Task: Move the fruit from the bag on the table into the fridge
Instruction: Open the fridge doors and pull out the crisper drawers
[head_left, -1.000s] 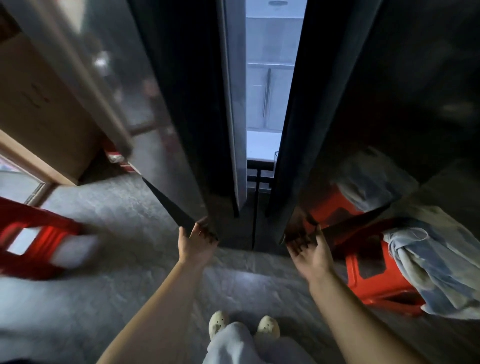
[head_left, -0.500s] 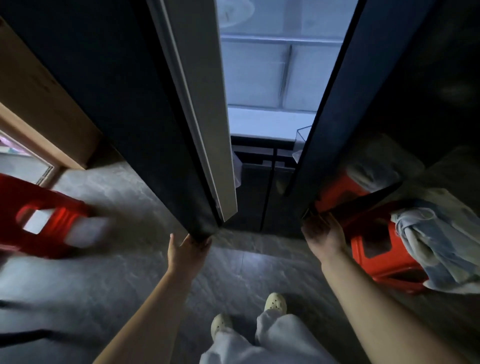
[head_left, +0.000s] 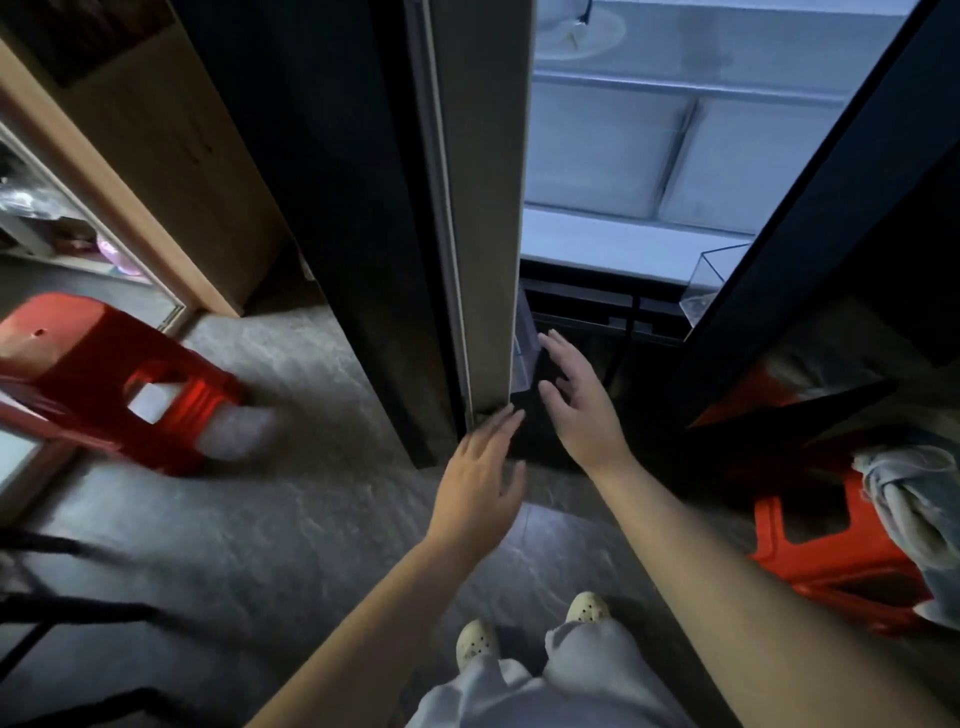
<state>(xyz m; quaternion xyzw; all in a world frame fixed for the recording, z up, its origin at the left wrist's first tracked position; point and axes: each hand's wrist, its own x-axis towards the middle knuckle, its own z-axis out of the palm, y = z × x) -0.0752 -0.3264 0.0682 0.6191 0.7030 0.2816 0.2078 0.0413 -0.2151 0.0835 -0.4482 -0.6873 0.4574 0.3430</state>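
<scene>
Fridge (head_left: 613, 156): doors open, lit shelves showing, no fruit seen inside. Fruit and bag: not in view, so you likely have every piece left to fetch. Your left hand (head_left: 480, 483): fingers straight, tips at the left door's (head_left: 483, 208) lower corner, holding nothing. Your right hand (head_left: 579, 410): spread wide, empty, just beside that door.

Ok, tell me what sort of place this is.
Likely a home kitchen or utility corner: a dark double-door fridge stands open and lit inside, a red plastic stool sits on the grey floor, and a wooden cabinet is beside it.
</scene>
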